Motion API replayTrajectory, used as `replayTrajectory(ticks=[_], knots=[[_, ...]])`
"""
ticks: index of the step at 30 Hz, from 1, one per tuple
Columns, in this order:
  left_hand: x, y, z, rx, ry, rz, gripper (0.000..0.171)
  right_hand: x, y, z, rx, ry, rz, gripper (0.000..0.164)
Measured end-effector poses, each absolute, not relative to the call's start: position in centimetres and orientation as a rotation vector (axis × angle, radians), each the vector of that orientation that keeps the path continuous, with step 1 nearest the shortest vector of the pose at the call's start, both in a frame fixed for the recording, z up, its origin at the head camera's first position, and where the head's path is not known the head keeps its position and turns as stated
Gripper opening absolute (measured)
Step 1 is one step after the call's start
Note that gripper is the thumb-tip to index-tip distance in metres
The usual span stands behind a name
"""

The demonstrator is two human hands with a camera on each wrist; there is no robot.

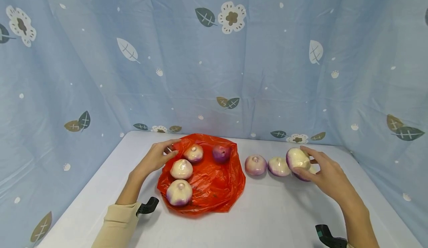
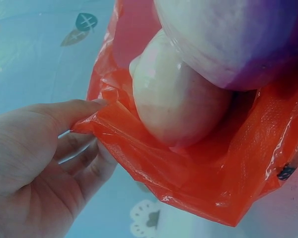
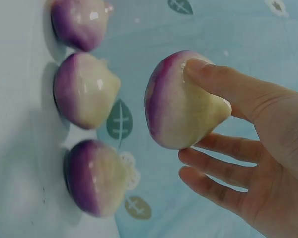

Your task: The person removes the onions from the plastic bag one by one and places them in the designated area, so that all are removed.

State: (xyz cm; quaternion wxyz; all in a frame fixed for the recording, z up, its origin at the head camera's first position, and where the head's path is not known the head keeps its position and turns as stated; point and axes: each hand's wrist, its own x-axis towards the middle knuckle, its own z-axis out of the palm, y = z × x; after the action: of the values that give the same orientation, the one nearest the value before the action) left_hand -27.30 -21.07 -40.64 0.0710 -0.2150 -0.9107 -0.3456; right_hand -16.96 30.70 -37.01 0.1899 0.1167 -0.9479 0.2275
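On the left of the head view, my left hand point(image 1: 157, 156) pinches the rim of a red plastic bag point(image 1: 214, 185) between thumb and fingers. The bag lies spread on the table, its mouth wide. Several glossy purple-and-white onions sit in it, among them a pale onion point(image 1: 181, 169) and a darker purple onion point(image 1: 221, 154). My right hand point(image 1: 329, 173) grips another onion point(image 3: 181, 101) between thumb and fingers, lifted above the table. Below and beside it stand three onions in a row: a pinkish onion point(image 1: 255, 165), a middle onion point(image 1: 279, 166) and one partly hidden behind the held one.
A white table point(image 1: 267, 218) lies under everything. Behind and at the sides hangs a blue curtain point(image 1: 180, 69) with leaf and flower prints. Black wrist mounts point(image 1: 148, 205) show on both arms.
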Motion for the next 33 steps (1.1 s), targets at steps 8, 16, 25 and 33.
replayTrajectory(ticks=[8,16,25,33], knots=[[-27.3,-21.0,-40.6,-0.649,-2.735,-1.044,0.046,-16.9,33.0,-37.4,0.259,-2.65,0.599,0.074],[-27.2,-21.0,-40.5,-0.65,-2.731,-1.047,0.046,-16.9,34.8,-37.9,0.144,-2.686,0.582,0.075],[-27.3,-21.1,-40.6,-0.648,-2.734,-1.047,0.045,-17.2,36.4,-38.8,0.025,-2.782,0.526,0.076],[-27.3,-21.0,-40.5,-0.647,-2.728,-1.05,0.045,-17.3,38.0,-39.3,0.028,-2.814,0.493,0.076]])
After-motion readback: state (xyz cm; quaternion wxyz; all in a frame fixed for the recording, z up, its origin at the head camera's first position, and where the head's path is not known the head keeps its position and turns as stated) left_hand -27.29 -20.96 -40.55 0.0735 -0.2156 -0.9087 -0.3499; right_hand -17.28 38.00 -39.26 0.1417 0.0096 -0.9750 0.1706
